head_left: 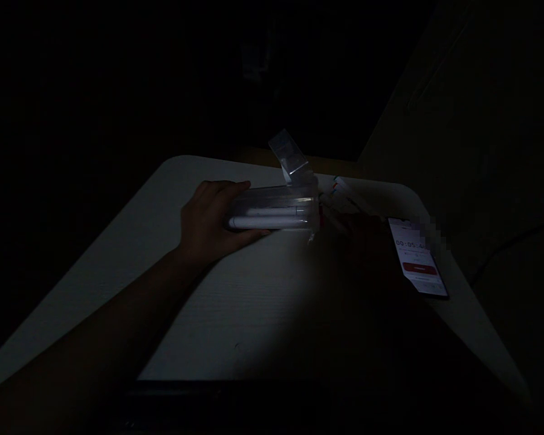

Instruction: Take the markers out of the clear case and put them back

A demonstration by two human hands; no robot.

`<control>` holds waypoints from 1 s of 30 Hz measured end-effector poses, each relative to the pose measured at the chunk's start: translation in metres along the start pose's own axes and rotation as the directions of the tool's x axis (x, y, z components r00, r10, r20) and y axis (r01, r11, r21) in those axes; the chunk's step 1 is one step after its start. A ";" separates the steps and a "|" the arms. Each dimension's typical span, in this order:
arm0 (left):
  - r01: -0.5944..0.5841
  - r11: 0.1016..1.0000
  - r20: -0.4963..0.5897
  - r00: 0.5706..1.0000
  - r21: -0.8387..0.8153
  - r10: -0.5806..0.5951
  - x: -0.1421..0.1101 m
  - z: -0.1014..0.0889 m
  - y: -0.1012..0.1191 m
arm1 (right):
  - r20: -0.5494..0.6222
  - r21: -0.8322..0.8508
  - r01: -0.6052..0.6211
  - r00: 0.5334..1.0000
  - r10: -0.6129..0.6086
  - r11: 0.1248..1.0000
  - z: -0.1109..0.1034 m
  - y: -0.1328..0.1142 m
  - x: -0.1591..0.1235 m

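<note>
The scene is very dark. My left hand [208, 223] grips the left end of a clear plastic case [276, 208] lying on a white table [236, 302]. Inside the case are white pen-like tubes [267, 221]. At its right end a clear flap [288, 154] stands open, tilted upward. My right hand [358, 232] is only a dim shape in shadow next to that right end, and its fingers cannot be made out.
A phone [417, 257] lies face up at the table's right edge, showing a timer and a red button. Some small white and red items [340, 188] sit behind the case. The surroundings beyond the table are black.
</note>
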State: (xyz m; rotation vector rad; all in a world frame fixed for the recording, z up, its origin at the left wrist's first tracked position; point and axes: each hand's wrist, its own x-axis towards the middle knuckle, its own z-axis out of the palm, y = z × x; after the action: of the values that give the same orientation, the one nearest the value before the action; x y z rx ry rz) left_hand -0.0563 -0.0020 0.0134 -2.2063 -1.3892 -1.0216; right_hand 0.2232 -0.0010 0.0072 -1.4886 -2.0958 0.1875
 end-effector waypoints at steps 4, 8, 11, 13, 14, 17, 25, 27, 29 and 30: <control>-0.020 1.000 -0.026 0.999 0.001 0.020 0.001 0.000 0.000 | 0.011 -0.110 -0.068 0.998 0.070 0.992 -0.002 -0.003 0.000; -0.012 1.000 -0.008 1.000 -0.016 0.011 0.001 0.000 0.000 | 0.006 -0.161 -0.111 0.993 0.114 0.981 -0.001 -0.003 0.002; -0.035 0.999 -0.020 0.999 -0.008 0.035 0.001 -0.001 0.000 | -0.001 -0.150 -0.118 0.993 0.120 0.982 -0.002 -0.003 0.004; -0.048 0.999 -0.033 0.998 -0.001 0.048 0.001 -0.001 0.001 | -0.004 -0.122 -0.106 0.994 0.107 0.987 -0.002 -0.004 0.004; -0.050 0.999 -0.043 0.998 0.001 0.050 0.001 -0.001 0.001 | -0.005 -0.102 -0.095 0.995 0.095 0.990 -0.003 -0.005 0.004; -0.045 0.999 -0.056 0.997 -0.002 0.045 0.001 0.000 0.000 | -0.027 -0.029 -0.062 0.998 0.061 0.998 -0.003 -0.004 0.004; 0.007 1.000 0.002 1.000 -0.018 -0.007 0.000 0.000 0.000 | -0.141 0.139 -0.063 0.987 0.083 0.988 0.006 0.000 0.008; 0.005 1.000 -0.016 1.000 -0.011 -0.005 0.000 0.000 0.001 | -0.154 0.173 -0.067 0.984 0.094 0.983 0.007 0.000 0.008; -0.018 1.000 -0.041 0.999 -0.005 0.018 0.000 0.000 0.001 | -0.169 0.201 -0.071 0.980 0.106 0.977 0.007 -0.002 0.008; -0.028 1.000 -0.045 0.999 -0.004 0.028 0.000 0.001 0.000 | -0.175 0.213 -0.072 0.978 0.111 0.974 0.006 -0.002 0.008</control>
State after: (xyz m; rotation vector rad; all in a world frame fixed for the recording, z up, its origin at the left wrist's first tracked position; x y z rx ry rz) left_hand -0.0557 -0.0016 0.0130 -2.1863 -1.3345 -1.0594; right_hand 0.2163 0.0065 0.0055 -1.4218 -1.8034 0.2808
